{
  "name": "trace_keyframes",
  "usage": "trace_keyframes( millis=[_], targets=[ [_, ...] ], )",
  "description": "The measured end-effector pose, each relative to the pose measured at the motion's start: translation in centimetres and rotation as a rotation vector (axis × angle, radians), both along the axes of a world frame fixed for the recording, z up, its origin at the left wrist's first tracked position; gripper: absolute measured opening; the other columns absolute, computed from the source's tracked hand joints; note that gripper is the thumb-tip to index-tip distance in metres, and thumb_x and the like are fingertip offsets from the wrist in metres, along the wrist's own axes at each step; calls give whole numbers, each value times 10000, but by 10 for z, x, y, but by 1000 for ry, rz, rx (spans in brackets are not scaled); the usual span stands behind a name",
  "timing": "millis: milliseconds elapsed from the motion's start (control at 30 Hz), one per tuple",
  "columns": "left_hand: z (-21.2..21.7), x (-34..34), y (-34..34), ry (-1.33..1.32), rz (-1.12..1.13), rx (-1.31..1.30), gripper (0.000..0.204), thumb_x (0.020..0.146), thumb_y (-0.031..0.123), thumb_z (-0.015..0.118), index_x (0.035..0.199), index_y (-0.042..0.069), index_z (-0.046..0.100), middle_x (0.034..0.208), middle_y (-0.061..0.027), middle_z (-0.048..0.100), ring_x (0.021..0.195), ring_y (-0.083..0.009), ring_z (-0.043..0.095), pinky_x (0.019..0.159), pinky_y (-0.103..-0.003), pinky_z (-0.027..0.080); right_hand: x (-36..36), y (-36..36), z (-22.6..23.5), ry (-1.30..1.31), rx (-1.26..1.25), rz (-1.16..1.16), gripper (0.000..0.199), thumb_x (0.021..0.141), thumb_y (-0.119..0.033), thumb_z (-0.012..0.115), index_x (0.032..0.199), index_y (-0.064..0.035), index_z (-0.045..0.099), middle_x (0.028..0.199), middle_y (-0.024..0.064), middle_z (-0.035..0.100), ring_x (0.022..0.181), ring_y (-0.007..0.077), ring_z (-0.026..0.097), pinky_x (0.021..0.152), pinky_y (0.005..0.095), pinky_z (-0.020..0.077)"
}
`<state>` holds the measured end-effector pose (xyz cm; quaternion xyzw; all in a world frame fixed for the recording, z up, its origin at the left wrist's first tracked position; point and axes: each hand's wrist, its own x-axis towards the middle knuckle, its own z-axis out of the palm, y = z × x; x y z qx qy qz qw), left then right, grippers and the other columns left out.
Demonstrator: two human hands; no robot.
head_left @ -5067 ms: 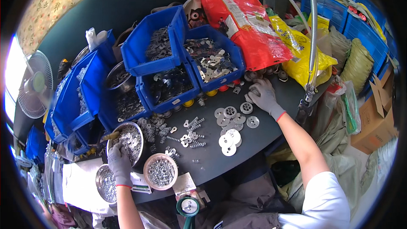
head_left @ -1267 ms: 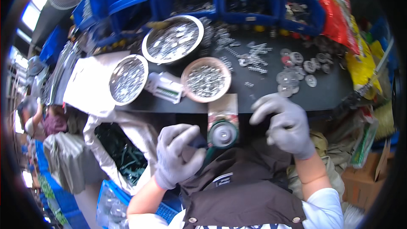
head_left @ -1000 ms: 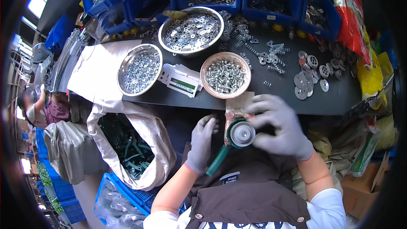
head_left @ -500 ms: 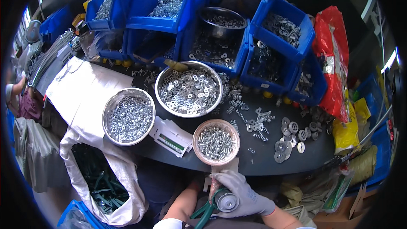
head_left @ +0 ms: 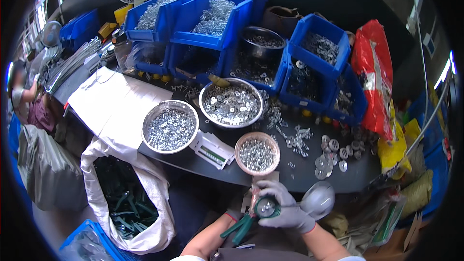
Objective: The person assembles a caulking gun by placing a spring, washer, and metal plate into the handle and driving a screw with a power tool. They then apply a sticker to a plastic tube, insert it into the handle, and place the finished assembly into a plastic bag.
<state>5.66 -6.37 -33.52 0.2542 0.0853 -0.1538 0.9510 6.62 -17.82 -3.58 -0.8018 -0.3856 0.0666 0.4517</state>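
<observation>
My right hand (head_left: 290, 210), in a grey glove, curls around the round head of a green-handled hand tool (head_left: 244, 229). A shiny round metal part (head_left: 265, 207) sits in the green ring of that head. Both handles point down toward me, slightly apart. My left hand (head_left: 235, 214) is at the tool's left side, mostly hidden, with only a bit of glove cuff showing; its fingers cannot be made out. Just beyond my hands, at the table's near edge, stands a pinkish bowl (head_left: 239, 156) of small metal pins or screws.
Steel bowls of washers (head_left: 202, 111) and small nut-like parts (head_left: 145, 137) stand behind. Blue bins (head_left: 198, 41) line the back. Springs (head_left: 302, 137) and metal discs (head_left: 321, 163) lie at right. A white sack (head_left: 166, 222) holds green handles. A pale translucent round object (head_left: 319, 200) is beside my right hand.
The view has tilted up, showing more of the fan and back wall. The tool has turned in my hands, its handles now shorter in view. The pale round object now shows at right.
</observation>
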Motion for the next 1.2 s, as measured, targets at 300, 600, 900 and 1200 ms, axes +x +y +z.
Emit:
trace_keyframes(
  millis=[300, 600, 900, 1200],
  targets=[
    [12, -6, 20, 482, 10, -292, 316, 988, 299, 453, 1168, 81, 596, 1097, -145, 653, 941, -283, 658, 806, -451, 548, 1, -59, 116, -857, 325, -290, 1012, 576, -360, 804, 1390, 34, 348, 1313, 142, 431, 1163, 271, 478, 1021, 392, 384],
    [33, 15, 3, 544, -331, -1077, 313, 976, 285, 479, 1161, 59, 590, 1110, -168, 643, 967, -308, 647, 836, -451, 537, 61, 4, 239, -1336, -530, 523, 255, 660, -259, 739, 781, -90, 592, 733, 70, 492, 618, 253, 514, 502, 338, 396],
    [2, -11, 54, 820, -567, -1785, 313, 963, 272, 505, 1153, 37, 585, 1123, -190, 632, 993, -333, 636, 866, -451, 526, 24, -21, 222, -63, -314, -314, 527, 856, -479, 603, 939, 30, 712, 869, 181, 710, 838, 294, 689, 803, 372, 523],
    [-13, -9, 94, 1250, -404, -2521, 316, 951, 258, 530, 1146, 15, 580, 1136, -213, 622, 1020, -358, 624, 896, -451, 515, -211, -342, -48, 150, -282, -1342, 191, 899, -205, 621, 885, -26, 687, 856, 171, 671, 814, 302, 667, 721, 380, 506]
  ],
)
